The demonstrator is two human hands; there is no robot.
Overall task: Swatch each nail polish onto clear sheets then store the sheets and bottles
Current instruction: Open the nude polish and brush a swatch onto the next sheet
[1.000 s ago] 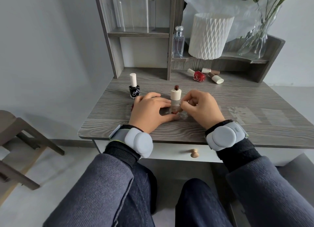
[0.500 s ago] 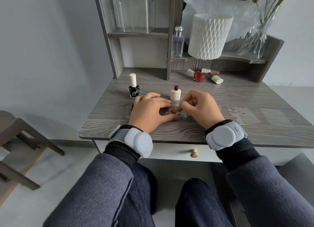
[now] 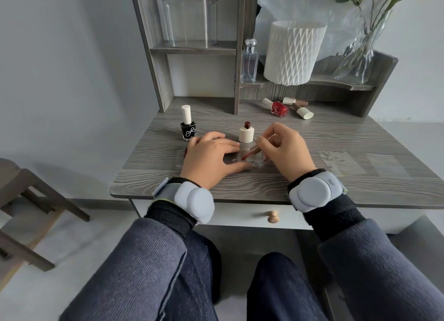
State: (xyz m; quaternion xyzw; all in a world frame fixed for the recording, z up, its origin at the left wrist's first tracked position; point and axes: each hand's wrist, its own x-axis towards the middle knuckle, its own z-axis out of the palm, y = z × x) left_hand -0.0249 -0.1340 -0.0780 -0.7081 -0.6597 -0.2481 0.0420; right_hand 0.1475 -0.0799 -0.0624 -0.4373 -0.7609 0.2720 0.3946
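Head view, left to right: a black polish bottle (image 3: pixel 188 128) stands upright and capped near the desk's left side, just beyond the left hand (image 3: pixel 211 161). That hand lies flat with fingers spread, grasping nothing — it seems to be pressing down a clear sheet (image 3: pixel 254 163), presumably so the slippery film stays put under the brush. The sheet is hard to make out against the wood; only its shine shows between the two hands.

Just behind the sheet stands an open bottle (image 3: pixel 246 133) with a dark red neck showing above a white body, kept close so the brush can be dipped again without a reach. The right hand (image 3: pixel 284 150) pinches the brush (image 3: pixel 251 152) by its upper end, angled down and leftward, its red tip at or just above the sheet; I cannot tell if it touches. This looks like a swatch in progress.

Farther back and right, a red bottle (image 3: pixel 278 108) and two pale-capped bottles (image 3: pixel 300 106) lie on their sides against the shelf unit, well apart from the work — likely still waiting. On the desk (image 3: pixel 360 183) to the right, two faint clear patches (image 3: pixel 358 162) may be more sheets. A clear box (image 3: pixel 189 22) sits on the upper shelf, possibly for storage.
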